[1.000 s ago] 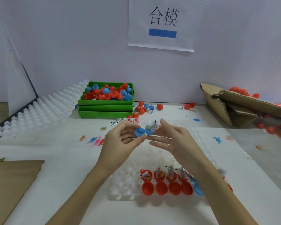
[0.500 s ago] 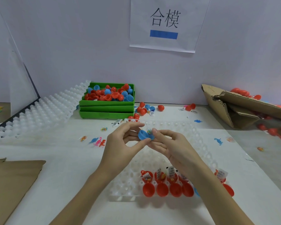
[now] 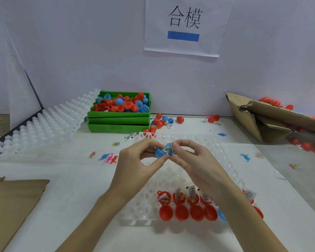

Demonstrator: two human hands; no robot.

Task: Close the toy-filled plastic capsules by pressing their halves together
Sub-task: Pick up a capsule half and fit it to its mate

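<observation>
Nearest, a clear plastic tray (image 3: 171, 180) holds 4 empty red halves (image 3: 187, 213) in front of red halves holding packets (image 3: 185, 197). Above the tray, the left hand (image 3: 136, 160) and right hand (image 3: 193, 159) pinch a blue capsule (image 3: 165, 150) between fingertips, its halves together, a packet edge showing. Farther back, a green bin (image 3: 119, 122) holds loose red and blue halves.

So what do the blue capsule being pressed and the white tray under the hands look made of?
Blue capsule: thin, smooth, opaque plastic with a slight sheen. White tray: thin, translucent, probably moulded plastic; the table shows through its rows of cups.
</observation>
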